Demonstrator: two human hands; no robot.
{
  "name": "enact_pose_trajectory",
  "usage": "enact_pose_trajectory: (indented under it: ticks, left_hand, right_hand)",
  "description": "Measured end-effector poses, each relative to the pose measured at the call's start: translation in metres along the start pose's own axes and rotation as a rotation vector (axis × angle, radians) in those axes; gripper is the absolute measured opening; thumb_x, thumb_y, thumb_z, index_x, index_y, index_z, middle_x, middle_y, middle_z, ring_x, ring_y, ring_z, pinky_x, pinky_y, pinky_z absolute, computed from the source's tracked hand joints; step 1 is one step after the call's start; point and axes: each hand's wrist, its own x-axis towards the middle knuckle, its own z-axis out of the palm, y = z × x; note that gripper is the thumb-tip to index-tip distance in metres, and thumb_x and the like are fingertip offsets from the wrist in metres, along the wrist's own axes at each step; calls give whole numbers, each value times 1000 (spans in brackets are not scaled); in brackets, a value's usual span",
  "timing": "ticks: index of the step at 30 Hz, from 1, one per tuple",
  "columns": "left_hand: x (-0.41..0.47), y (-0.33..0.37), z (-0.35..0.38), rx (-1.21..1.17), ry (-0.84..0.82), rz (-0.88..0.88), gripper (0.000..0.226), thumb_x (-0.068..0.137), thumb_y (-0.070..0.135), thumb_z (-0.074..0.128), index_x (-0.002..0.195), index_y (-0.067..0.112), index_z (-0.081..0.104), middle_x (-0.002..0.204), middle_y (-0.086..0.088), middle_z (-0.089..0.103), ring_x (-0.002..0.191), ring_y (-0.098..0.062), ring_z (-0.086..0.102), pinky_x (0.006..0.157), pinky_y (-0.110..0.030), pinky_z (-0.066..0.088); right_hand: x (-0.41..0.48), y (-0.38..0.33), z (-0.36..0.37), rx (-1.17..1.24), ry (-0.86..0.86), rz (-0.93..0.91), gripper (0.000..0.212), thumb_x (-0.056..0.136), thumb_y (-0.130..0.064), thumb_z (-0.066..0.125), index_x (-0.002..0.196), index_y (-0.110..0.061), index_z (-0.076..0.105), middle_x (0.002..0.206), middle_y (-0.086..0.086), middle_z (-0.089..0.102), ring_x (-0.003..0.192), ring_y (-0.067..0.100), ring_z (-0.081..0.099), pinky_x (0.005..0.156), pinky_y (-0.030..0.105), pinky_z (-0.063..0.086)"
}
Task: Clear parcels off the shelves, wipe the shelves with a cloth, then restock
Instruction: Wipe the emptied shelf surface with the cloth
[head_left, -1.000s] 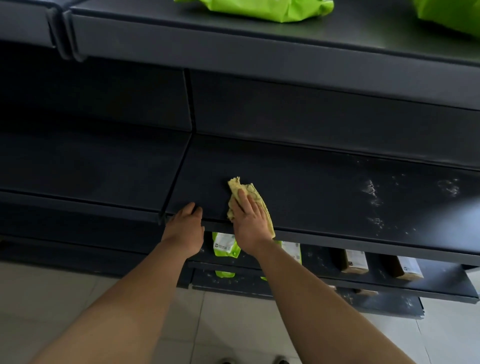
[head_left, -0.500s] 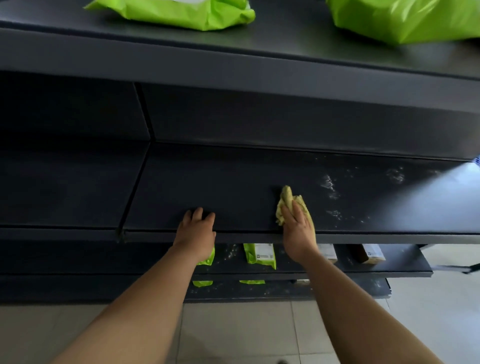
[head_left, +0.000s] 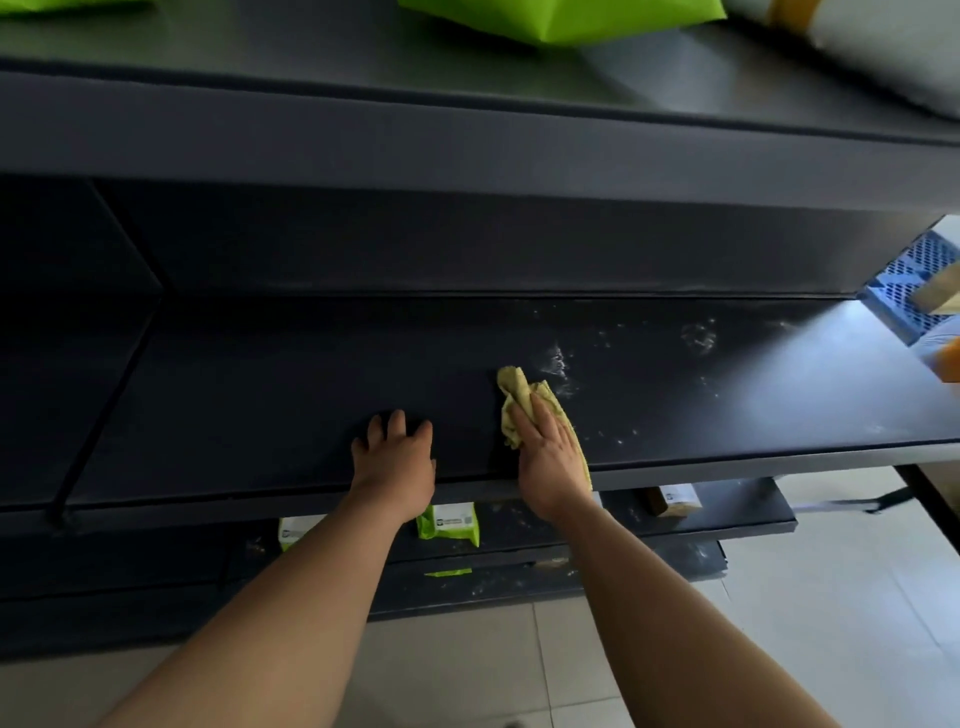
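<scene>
Shelf: the middle shelf (head_left: 260, 405) showed no parcels, so clearing looked done on this level.
Cloth: the yellow cloth (head_left: 514, 387) lay bunched on the shelf near its front edge, under the right hand.
Right hand: the right hand (head_left: 553, 457) pressed the cloth flat to the shelf, fingers (head_left: 540, 415) straight on top of it, not curled round it.
Left hand: the left hand (head_left: 397, 462) rested on the shelf near the front edge, beside the cloth but apart from it, fingers loosely bent and holding nothing.
Dust: white dust (head_left: 556, 361) lay just beyond and right of the cloth, with more specks scattered toward the shelf's right end.
Wiped part: the stretch left of the cloth looked free of specks, so the wipe seemed roughly half done.
Top shelf: the top shelf (head_left: 363, 67) carried a green parcel (head_left: 561, 18) and a grey parcel (head_left: 883, 57).
Low shelf: the low shelf (head_left: 727, 512) held a green packet (head_left: 449, 525) and a box (head_left: 672, 500), with dust around them, so it looked neither cleared nor wiped.
Left to do: finish the right half, restock this level, then probably handle the others.
</scene>
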Motion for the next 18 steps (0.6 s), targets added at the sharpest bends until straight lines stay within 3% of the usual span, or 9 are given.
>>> enact_pose_trajectory:
  ticks: [6, 9, 13, 18]
  left_hand:
    - [17, 45, 5, -20, 23, -31, 55, 99, 35, 41, 149, 24, 22, 157, -12, 6, 144, -36, 4, 116, -53, 15]
    - [25, 58, 6, -33, 36, -49, 54, 99, 34, 42, 149, 24, 23, 157, -11, 8, 144, -36, 5, 117, -51, 15]
    - [35, 72, 5, -55, 49, -65, 54, 98, 34, 44, 148, 21, 26, 156, -10, 11, 143, -35, 8, 116, -49, 19]
    - [45, 78, 4, -59, 53, -92, 55, 98, 35, 44, 148, 20, 26, 156, -10, 11, 144, -35, 9, 115, -47, 20]
  right_hand:
    - [7, 82, -41, 10, 70, 170, 68, 88, -6, 44, 150, -30, 29, 161, -1, 7, 147, 23, 8, 120, 37, 14]
    - [13, 104, -60, 172, 144, 294, 77, 78, 9, 44, 144, -31, 42, 157, -3, 22, 142, 24, 26, 115, 40, 28]
    - [20, 85, -55, 211, 110, 16, 76, 73, 9, 46, 138, -30, 49, 144, -4, 43, 128, 26, 40, 109, 42, 32]
    - [54, 53, -32, 4, -119, -253, 71, 83, -8, 49, 147, -35, 33, 159, -7, 16, 143, 25, 16, 118, 43, 12]
